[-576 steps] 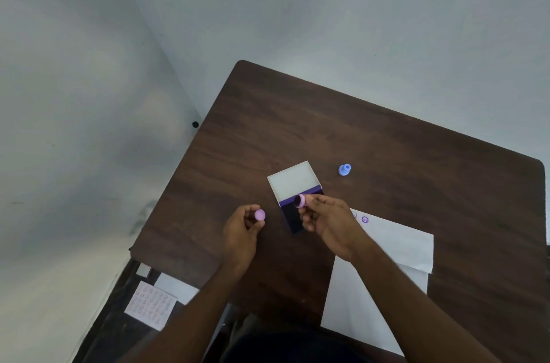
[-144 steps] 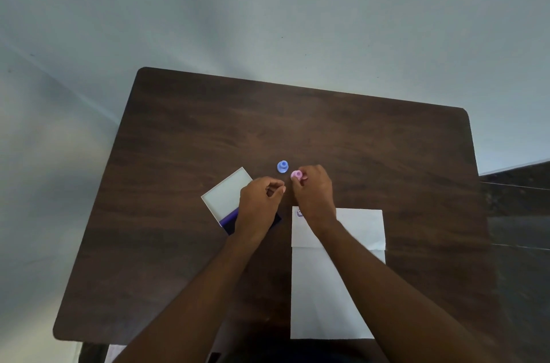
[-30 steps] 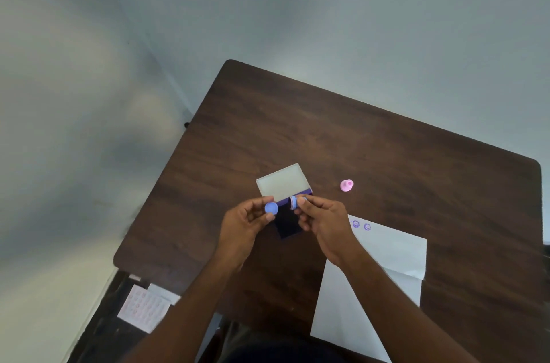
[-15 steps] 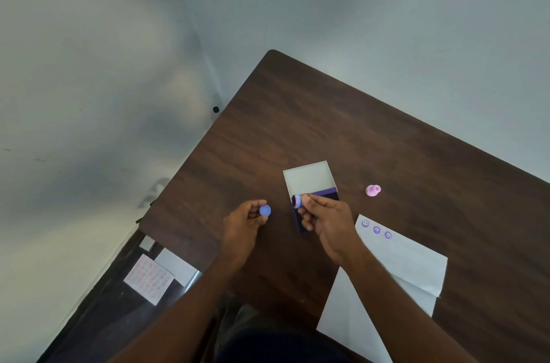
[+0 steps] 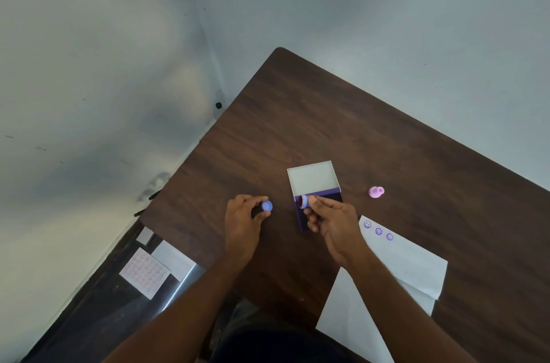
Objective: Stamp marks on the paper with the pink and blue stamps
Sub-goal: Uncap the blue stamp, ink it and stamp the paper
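Observation:
My right hand [image 5: 333,221] pinches the blue stamp [image 5: 304,201], its dark face turned left, just above the purple ink pad [image 5: 320,208]. The pad's white lid [image 5: 312,176] lies open behind it. My left hand [image 5: 242,218] holds the stamp's blue cap [image 5: 267,206] between thumb and fingers, left of the pad. The pink stamp [image 5: 376,192] lies on the table to the right. The folded white paper [image 5: 398,261] lies at the lower right with three purple marks [image 5: 378,231] near its top corner.
The dark wooden table [image 5: 342,124] stands in a corner of pale walls. Left of and below its edge lie a pink sticker sheet [image 5: 145,272] and a white card [image 5: 173,260] on a dark surface with a metal bar [image 5: 184,285].
My left hand carried the cap away from the stamp to the left. The view has swung, shifting the table in the frame. The right hand keeps the stamp over the pad.

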A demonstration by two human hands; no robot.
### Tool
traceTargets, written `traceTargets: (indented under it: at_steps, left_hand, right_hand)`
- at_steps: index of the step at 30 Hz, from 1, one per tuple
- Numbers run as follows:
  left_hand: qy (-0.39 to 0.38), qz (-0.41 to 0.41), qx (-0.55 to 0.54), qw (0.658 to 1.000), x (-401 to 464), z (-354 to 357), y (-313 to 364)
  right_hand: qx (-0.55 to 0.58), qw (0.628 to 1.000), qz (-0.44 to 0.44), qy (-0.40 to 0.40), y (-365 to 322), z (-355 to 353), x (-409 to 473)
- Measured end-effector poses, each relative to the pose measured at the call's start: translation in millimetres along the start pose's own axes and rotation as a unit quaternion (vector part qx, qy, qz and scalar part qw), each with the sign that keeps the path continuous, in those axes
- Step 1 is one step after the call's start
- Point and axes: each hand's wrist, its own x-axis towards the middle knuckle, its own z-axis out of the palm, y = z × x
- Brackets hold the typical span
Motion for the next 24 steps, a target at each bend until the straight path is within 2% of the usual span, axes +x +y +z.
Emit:
traceTargets:
  at_steps: [11, 16, 24]
  left_hand:
    - [-0.043, 0.001, 0.0, 0.999, 2.8, -5.9, 5.3]
    - [-0.037, -0.021, -0.089, 0.995, -0.5, -18.5, 21.2]
    - [-0.074, 0.076, -0.214, 0.971, -4.7, -33.3, 67.1]
  right_hand:
    - [0.025, 1.0, 0.003, -0.007, -3.8, -1.5, -5.0]
    - [0.088, 0.995, 0.024, -0.03, -5.0, -3.9, -7.8]
    - [0.254, 0.958, 0.079, -0.111, -5.0, -0.7, -9.7]
